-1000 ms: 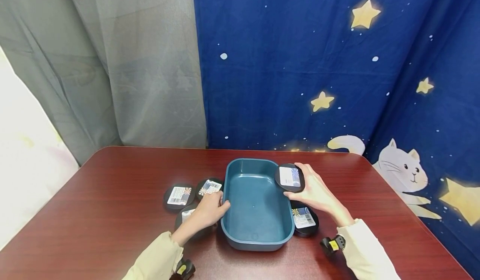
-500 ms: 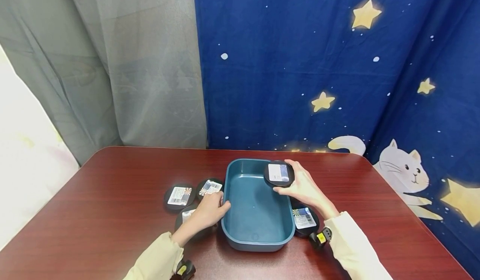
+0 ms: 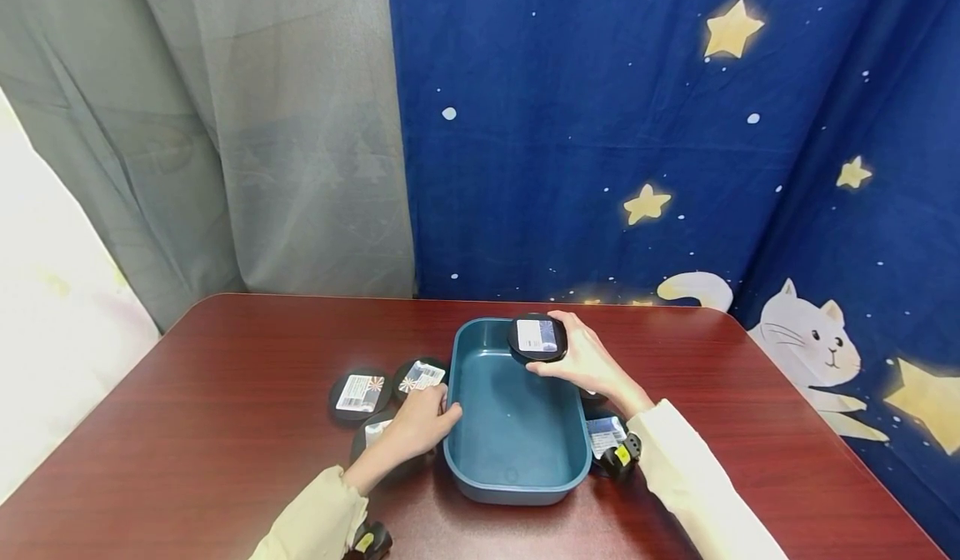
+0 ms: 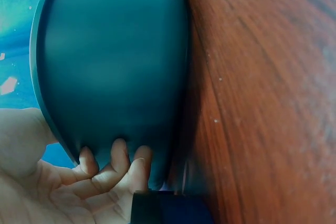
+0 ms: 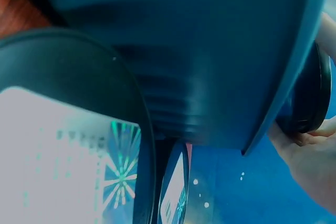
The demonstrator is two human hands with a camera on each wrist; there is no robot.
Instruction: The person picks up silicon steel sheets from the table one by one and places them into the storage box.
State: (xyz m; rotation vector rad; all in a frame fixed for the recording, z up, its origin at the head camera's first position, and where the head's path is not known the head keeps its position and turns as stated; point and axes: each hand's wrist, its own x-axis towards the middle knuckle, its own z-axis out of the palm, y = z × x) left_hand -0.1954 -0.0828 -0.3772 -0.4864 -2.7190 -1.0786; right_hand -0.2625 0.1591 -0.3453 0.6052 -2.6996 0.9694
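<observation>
A deep blue-green plastic bin with rounded corners stands upright on the table. My left hand grips its left rim, thumb over the edge; in the left wrist view its fingers press on the outer wall. A round, flat black container with a white and blue label is held between the thumb and fingers of my right hand. It hangs over the far right part of the bin, at rim height or slightly above. The right wrist view shows that container beyond the bin's rim.
Left of the bin lie three like containers, one, another by the rim, and a third partly under my left hand. On the right, a labelled container and a mostly hidden one sit against the bin.
My right hand has carried the round black container leftward and slightly away from me, from the bin's right rim to over its far end. The left hand keeps its hold.
</observation>
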